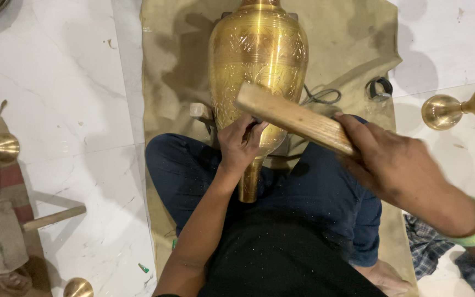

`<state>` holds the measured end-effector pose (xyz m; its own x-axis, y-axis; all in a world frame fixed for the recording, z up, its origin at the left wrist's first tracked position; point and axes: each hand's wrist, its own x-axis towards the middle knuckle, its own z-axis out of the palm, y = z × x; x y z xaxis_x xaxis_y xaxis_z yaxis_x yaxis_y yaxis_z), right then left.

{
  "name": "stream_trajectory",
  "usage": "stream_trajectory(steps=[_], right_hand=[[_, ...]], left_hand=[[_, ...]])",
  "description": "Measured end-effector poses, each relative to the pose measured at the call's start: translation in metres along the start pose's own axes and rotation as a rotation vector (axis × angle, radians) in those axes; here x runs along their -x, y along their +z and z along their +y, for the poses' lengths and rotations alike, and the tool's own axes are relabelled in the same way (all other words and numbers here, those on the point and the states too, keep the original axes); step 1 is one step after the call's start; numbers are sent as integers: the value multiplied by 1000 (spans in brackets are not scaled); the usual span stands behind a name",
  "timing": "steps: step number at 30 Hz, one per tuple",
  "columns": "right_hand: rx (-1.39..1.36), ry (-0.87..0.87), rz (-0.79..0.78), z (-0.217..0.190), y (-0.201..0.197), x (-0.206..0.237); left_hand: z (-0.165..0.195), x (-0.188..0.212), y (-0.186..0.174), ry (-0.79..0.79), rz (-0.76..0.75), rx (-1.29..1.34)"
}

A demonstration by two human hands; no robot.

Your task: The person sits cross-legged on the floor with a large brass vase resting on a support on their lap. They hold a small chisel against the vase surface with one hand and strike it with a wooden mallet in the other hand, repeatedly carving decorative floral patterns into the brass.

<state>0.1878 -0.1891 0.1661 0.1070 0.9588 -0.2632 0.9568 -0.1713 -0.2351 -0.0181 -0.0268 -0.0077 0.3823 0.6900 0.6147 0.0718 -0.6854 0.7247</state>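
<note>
Brass pieces [443, 111] lie on the marble floor [72, 82] either side of our cloth [347, 49], a cord [320, 96] beside the vase. Our left hand [239, 146] is curled against the vase [257, 66], pinching a small dark tool. Our right hand [391, 165] grips a wooden block [295, 118] held across the vase. The vase lies lengthwise over our lap, narrow end toward us

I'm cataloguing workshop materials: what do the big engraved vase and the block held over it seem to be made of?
The vase looks like brass: yellow-gold metal with a bright sheen and fine engraved patterning. The block in the right hand appears to be unfinished wood, pale tan with visible grain. The left hand rests against the vase.
</note>
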Motion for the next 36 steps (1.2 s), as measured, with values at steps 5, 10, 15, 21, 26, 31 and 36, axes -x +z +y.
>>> stream_trajectory(steps=[5, 10, 15, 21, 26, 31, 36], right_hand=[[7, -1, 35, -7, -10, 4], [-100, -22, 39, -5, -11, 3], [-146, -225, 315, 0, -1, 5], [-253, -160, 222, -1, 6, 11], [-154, -63, 124, -1, 13, 8], [-61, -32, 85, -1, 14, 11], [-126, -45, 105, -5, 14, 8]], left_hand=[[0, -1, 0, 8, -22, 33], [-1, -2, -4, 45, -46, 28], [-2, -3, -4, 48, -42, 52], [-5, -5, -6, 61, -87, -8], [-6, -8, -7, 16, -138, -17], [-5, -11, -8, 31, -167, -77], [-4, -12, -12, 15, -161, -31]])
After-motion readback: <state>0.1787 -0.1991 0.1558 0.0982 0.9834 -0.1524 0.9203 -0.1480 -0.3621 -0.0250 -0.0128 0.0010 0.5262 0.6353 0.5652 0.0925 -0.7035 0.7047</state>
